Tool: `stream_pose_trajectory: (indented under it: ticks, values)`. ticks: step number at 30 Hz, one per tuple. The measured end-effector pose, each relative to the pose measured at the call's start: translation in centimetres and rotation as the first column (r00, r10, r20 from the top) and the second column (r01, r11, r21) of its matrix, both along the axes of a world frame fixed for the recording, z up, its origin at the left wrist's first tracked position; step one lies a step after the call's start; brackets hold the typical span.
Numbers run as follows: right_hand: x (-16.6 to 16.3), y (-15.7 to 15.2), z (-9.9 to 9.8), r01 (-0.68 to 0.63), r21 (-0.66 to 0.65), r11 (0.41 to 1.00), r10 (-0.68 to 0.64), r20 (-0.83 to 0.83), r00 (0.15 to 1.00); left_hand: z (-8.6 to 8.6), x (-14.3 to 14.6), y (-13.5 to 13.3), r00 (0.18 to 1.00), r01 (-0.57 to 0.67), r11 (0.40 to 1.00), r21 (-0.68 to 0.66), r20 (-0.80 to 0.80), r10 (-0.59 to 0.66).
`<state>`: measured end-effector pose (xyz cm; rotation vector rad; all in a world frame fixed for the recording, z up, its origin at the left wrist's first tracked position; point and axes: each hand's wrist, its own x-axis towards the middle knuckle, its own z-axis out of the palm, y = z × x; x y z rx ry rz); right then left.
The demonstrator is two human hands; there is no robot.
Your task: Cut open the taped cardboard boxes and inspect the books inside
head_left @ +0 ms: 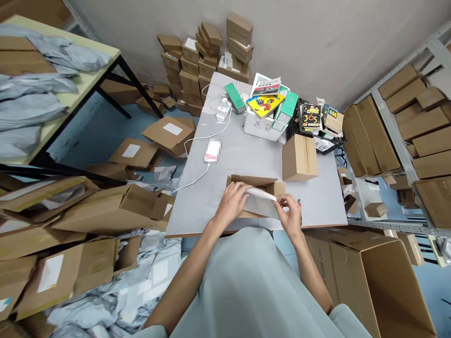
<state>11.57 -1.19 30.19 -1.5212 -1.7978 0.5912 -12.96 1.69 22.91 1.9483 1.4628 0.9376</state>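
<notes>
Between my two hands is a thin whitish sheet [260, 204], possibly a plastic bag or a sheet of paper. Its upper edge bows toward the far side. My left hand [232, 201] is closed on the left end of that edge, with fingers curled over it. At the other end my right hand [289, 215] pinches the corner between thumb and fingers. The sheet is over an open cardboard box [279, 188] near the table's front edge and hides much of its inside. Just right of my right hand a small red and black object [299, 209] is partly covered.
On the grey table [246, 155] stand a closed carton [299, 158], a white bin [261, 126] of books, a black crate [329, 144] and a phone-like item [212, 151] on a white cable. Cartons and grey mailers crowd the floor left. A large open carton [347, 267] stands right.
</notes>
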Motion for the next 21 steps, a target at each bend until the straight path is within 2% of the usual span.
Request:
stream_pose_trajectory:
  ticks: [4,10,12,15,18,21]
  values:
    - [1.7,-0.6,-0.1,0.047,-0.059,0.997,-0.049,-0.045,0.998,1.2,0.1,0.4,0.995,0.098,0.995,-0.003,0.020,-0.098]
    - [4.0,-1.5,-0.7,-0.008,-0.155,0.988,0.043,0.229,0.973,4.0,2.0,0.8,0.983,0.184,0.979,0.082,-0.011,-0.184]
    - [4.3,-1.7,-0.9,-0.021,-0.169,0.985,0.063,0.246,0.967,4.9,3.0,1.1,0.980,0.194,0.974,0.121,0.021,-0.198]
    - [4.5,-1.9,-1.1,0.013,-0.138,0.990,0.004,0.121,0.993,5.5,4.1,1.7,0.986,0.085,0.988,0.126,0.130,-0.101]
    - [4.8,-1.8,-1.6,0.121,-0.154,0.981,-0.131,-0.053,0.990,4.8,4.6,2.4,0.984,-0.057,0.998,0.025,0.171,0.052]
    - [5.2,-1.6,-2.3,0.175,-0.221,0.959,-0.217,-0.180,0.960,3.3,5.1,2.8,0.984,-0.041,0.997,-0.060,0.169,0.051]
